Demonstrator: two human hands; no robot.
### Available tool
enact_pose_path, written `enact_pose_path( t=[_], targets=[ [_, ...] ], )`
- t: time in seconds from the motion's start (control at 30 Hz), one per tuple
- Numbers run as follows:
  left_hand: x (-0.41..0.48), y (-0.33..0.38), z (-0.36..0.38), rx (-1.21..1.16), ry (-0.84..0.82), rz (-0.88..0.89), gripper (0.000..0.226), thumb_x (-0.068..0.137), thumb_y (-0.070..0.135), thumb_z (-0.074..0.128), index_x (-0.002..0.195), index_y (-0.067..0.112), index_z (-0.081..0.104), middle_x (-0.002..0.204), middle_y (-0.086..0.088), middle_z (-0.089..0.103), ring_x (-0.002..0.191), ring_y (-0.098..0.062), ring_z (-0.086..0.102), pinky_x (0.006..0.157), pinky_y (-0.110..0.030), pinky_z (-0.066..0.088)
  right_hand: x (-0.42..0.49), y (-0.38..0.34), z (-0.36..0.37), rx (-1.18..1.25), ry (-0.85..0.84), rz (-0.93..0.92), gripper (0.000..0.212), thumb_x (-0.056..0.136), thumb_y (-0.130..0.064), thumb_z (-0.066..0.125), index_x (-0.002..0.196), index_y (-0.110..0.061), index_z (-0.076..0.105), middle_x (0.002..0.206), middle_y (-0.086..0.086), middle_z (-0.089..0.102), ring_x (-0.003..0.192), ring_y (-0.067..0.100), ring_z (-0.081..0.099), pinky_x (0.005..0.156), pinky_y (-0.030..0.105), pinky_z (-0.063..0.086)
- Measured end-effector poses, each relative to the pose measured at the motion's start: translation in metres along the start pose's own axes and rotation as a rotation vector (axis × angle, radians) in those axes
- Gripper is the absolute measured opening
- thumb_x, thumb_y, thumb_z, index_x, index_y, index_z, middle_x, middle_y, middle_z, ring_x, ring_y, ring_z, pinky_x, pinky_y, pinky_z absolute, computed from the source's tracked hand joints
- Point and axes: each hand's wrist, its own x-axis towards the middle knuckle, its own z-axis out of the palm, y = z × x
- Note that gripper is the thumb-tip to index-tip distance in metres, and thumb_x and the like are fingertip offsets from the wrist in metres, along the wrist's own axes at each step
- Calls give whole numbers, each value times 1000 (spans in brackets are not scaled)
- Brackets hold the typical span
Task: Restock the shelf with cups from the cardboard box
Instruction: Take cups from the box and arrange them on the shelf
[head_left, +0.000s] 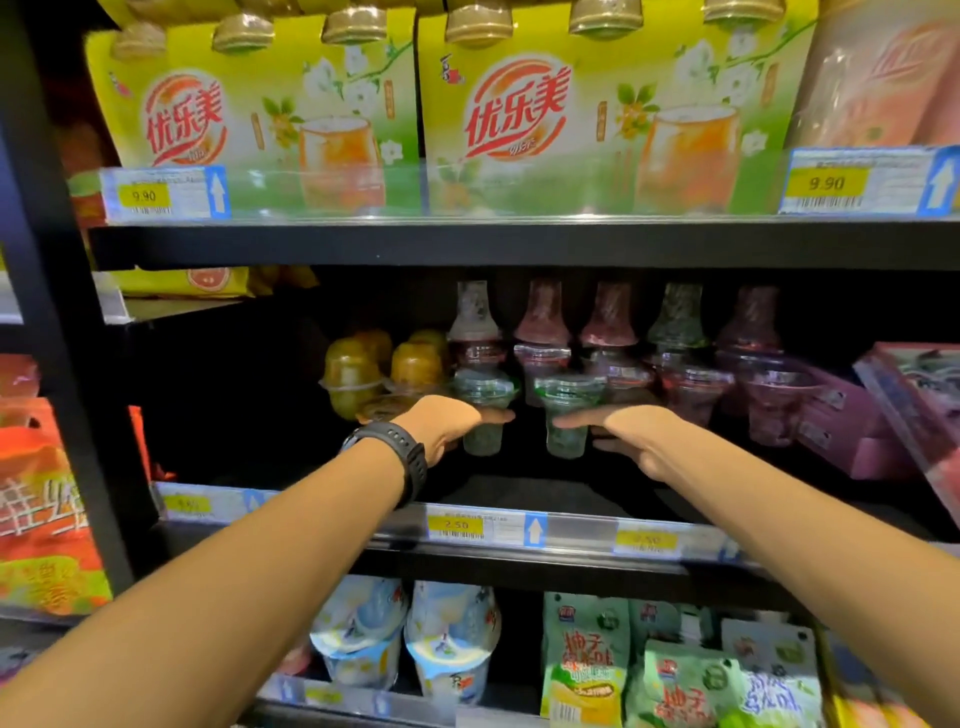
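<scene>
Restocking looks underway rather than finished. The left hand, with a black watch on its wrist, wraps thumb and fingers round one green-lidded cup. The right hand grips a second cup just beside it. Both cups are at the front of the middle shelf, and I cannot tell whether their bases already rest on the board. Behind them stand stacked reddish cups, with yellow cups to the left. Dark bare board shows in front, so more can probably go in. The cardboard box is out of view. The cups are clear, thin plastic, tapered toward the base, with flanged snap-on lids, and are likely light and a little slippery.
</scene>
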Motion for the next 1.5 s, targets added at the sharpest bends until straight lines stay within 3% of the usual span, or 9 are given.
enact_pose_path(
  t=[0.23, 0.37, 0.63, 0.73, 0.83, 0.97, 1.2, 1.4, 1.5],
  targets=[
    [-12, 6, 10, 189, 96, 22, 92, 81, 63, 66, 145, 3, 39, 149, -15, 43, 134, -34, 43, 111, -44, 36, 5, -6, 26, 110, 49, 22, 77, 79, -33, 77, 142, -6, 41, 150, 6, 40, 136, 27, 39, 114, 41, 31],
    [-22, 2, -1, 366, 185, 93, 79, 79, 66, 64, 122, -1, 59, 122, -21, 63, 114, -33, 59, 100, -41, 47, 12, -6, 30, 97, 80, -9, 73, 81, -29, 76, 141, -5, 41, 148, 7, 42, 135, 27, 41, 109, 35, 33],
    [-15, -9, -10, 373, 177, 139, 49, 85, 57, 66, 83, 8, 59, 104, -11, 66, 110, -33, 62, 101, -41, 48, 42, -1, 48, 66, 59, -61, 58, 91, -19, 65, 143, -7, 42, 145, 9, 44, 131, 28, 43, 109, 34, 35],
    [-14, -9, -8, 274, 195, 151, 59, 79, 59, 71, 98, 3, 68, 107, -15, 70, 102, -31, 64, 99, -44, 49, 57, -2, 48, 44, 86, -58, 57, 85, -21, 72, 137, -8, 50, 135, 9, 54, 122, 29, 51, 106, 40, 41],
    [-17, -6, -8, 182, 185, 172, 40, 78, 51, 76, 87, 16, 59, 103, -9, 63, 94, -24, 60, 97, -40, 50, 106, 14, 45, -15, 176, -52, 69, 67, -37, 84, 126, -12, 58, 119, 6, 62, 107, 26, 59, 96, 43, 51],
    [-12, -6, -8, 306, 195, 178, 67, 75, 64, 71, 111, 11, 55, 121, -12, 65, 109, -30, 61, 99, -41, 48, 86, 6, 51, -105, 258, -59, 47, 85, -32, 69, 124, -8, 57, 121, 9, 60, 111, 30, 58, 95, 37, 48],
    [-3, -8, -2, 254, 189, 219, 115, 45, 86, 67, 131, 10, 54, 127, -9, 62, 113, -30, 59, 100, -44, 49, 99, 9, 50, -164, 362, -93, 46, 72, -39, 74, 109, -13, 65, 117, 8, 65, 107, 29, 62, 92, 45, 52],
    [-2, 3, 4, 239, 87, 104, 119, 39, 74, 77, 137, 12, 51, 131, -7, 60, 120, -30, 57, 101, -44, 49, 78, 4, 54, -146, 401, -125, 53, 73, -41, 79, 113, -11, 64, 118, 2, 63, 108, 28, 61, 91, 38, 51],
    [-10, 9, 5, 303, 86, 76, 79, 78, 47, 77, 138, 4, 49, 138, -16, 55, 128, -33, 52, 107, -43, 43, 75, 6, 55, -125, 402, -165, 55, 73, -40, 78, 116, -8, 64, 126, 6, 62, 113, 30, 59, 95, 42, 49]
  ],
)
